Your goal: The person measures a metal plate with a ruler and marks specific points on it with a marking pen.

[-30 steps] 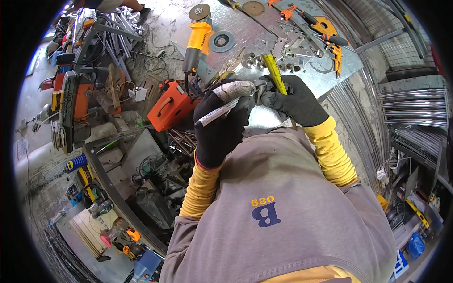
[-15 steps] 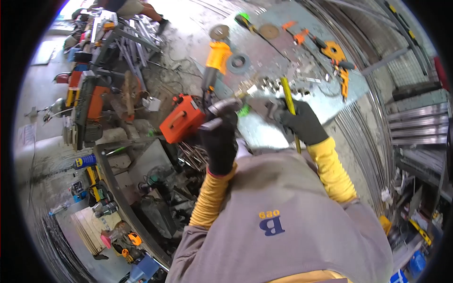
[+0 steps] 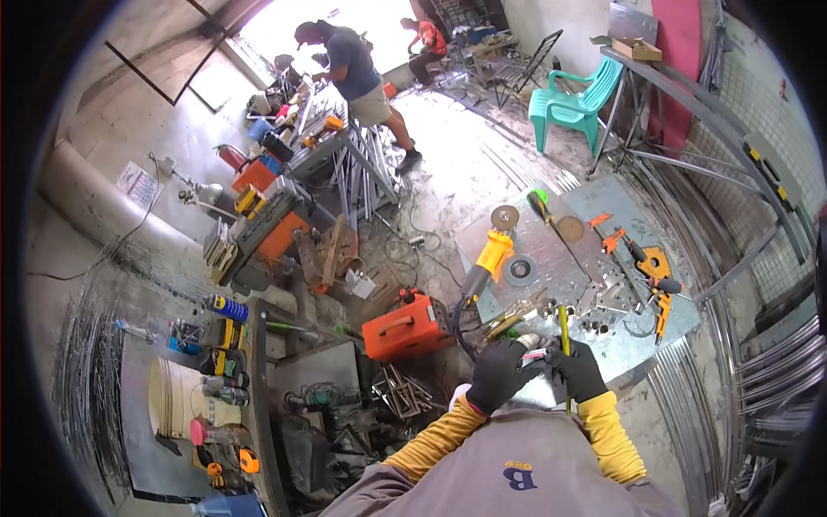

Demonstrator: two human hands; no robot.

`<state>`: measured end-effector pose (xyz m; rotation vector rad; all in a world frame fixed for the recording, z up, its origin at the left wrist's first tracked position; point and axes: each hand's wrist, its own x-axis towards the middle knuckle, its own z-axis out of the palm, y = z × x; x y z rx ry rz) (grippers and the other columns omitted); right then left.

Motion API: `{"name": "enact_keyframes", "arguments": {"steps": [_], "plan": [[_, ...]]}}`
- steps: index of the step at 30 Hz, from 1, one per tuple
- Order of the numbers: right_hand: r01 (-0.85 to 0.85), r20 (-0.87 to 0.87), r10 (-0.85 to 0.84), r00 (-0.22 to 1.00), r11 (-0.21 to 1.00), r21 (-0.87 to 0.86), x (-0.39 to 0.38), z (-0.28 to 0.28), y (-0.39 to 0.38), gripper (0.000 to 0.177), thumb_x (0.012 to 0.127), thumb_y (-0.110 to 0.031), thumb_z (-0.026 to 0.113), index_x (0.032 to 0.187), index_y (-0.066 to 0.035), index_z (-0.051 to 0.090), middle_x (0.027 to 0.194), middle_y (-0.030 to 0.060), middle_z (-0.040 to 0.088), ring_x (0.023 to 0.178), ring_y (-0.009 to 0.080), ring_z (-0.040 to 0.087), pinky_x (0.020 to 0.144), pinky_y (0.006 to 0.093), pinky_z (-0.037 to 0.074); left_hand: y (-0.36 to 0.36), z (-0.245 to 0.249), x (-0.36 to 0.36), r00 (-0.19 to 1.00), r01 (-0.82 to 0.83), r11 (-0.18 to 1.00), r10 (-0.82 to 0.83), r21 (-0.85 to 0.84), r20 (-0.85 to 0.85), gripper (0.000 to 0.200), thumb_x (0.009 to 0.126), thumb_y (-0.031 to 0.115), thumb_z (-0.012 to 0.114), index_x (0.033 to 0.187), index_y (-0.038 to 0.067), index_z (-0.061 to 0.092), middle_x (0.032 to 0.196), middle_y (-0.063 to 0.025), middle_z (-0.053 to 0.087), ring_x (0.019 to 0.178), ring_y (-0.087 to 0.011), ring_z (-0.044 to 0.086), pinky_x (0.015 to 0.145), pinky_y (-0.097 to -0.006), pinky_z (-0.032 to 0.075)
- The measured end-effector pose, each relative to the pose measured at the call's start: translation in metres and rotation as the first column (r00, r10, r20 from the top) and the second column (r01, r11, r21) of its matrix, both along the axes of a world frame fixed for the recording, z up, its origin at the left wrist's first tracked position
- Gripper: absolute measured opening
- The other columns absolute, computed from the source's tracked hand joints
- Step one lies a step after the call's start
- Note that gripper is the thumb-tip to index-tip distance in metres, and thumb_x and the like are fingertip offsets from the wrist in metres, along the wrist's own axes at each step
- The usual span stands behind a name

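Observation:
Both my gloved hands are close together over the near edge of the metal sheet (image 3: pixel 616 202). My right hand (image 3: pixel 579 372) is closed around a long thin yellow stick (image 3: pixel 564 332), which stands nearly upright. Beside it, my left hand (image 3: pixel 500 375) has its fingers drawn together. A small white-and-red piece (image 3: pixel 535 354) shows at the left fingertips; I cannot tell exactly what they grip. Just beyond the hands, small cut metal pieces (image 3: pixel 607 297) lie scattered. A yellow angle grinder (image 3: pixel 493 256) rests to the left of them, near a grey disc (image 3: pixel 519 270).
An orange machine with a handle (image 3: pixel 405 327) stands left of the sheet. Orange clamps (image 3: pixel 662 314) and a long screwdriver (image 3: pixel 564 233) lie on the sheet. Farther off are a green plastic chair (image 3: pixel 577 103), a standing person (image 3: pixel 351 73) and a seated person (image 3: pixel 428 43).
The view has tilted up, bringing the far room, chair and people into sight. My left hand has come in beside my right, which still holds the yellow stick.

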<state>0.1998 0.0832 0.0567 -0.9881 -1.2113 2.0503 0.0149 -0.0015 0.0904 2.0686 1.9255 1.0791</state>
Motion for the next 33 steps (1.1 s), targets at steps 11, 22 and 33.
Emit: {"name": "enact_keyframes", "arguments": {"steps": [11, 22, 33], "plan": [[-0.067, 0.111, 0.071, 0.991, 0.997, -0.041, 0.008, 0.022, -0.022, 0.046, 0.098, -0.030, 0.076, 0.135, -0.003, 0.069, 0.086, -0.0011, 0.071, 0.061, 0.0050, 0.056, 0.055, 0.0234, 0.044, -0.019, -0.028, -0.003, 0.987, -0.098, 0.983, 0.116, -0.154, 0.110, 0.039, 0.086, 0.029, 0.084, 0.116, 0.006, 0.075, 0.099, -0.0163, 0.076, 0.086, -0.0342, 0.074, 0.075, -0.0425, 0.056], [0.098, -0.294, -0.271, 0.917, 0.865, -0.492, 0.012, -0.104, -0.011, 0.068, 0.110, -0.061, 0.044, 0.143, -0.001, 0.052, 0.104, 0.0247, 0.077, 0.062, 0.0264, 0.072, 0.049, 0.0308, 0.053, -0.054, -0.035, -0.023, 0.926, -0.205, 0.864, 0.324, -0.461, 0.195, 0.038, 0.090, 0.039, 0.080, 0.114, 0.009, 0.077, 0.086, -0.0189, 0.075, 0.081, -0.0378, 0.074, 0.070, -0.0458, 0.056], [0.140, -0.146, -0.213, 0.966, 0.907, -0.397, 0.008, -0.111, -0.014, 0.059, 0.111, -0.052, 0.043, 0.137, 0.000, 0.056, 0.099, 0.0236, 0.078, 0.057, 0.0251, 0.069, 0.049, 0.0327, 0.053, -0.045, -0.046, -0.042, 0.955, -0.079, 0.885, 0.199, -0.459, 0.220, 0.037, 0.091, 0.043, 0.076, 0.109, 0.010, 0.075, 0.093, -0.0183, 0.074, 0.088, -0.0393, 0.072, 0.075, -0.0490, 0.056]]}}
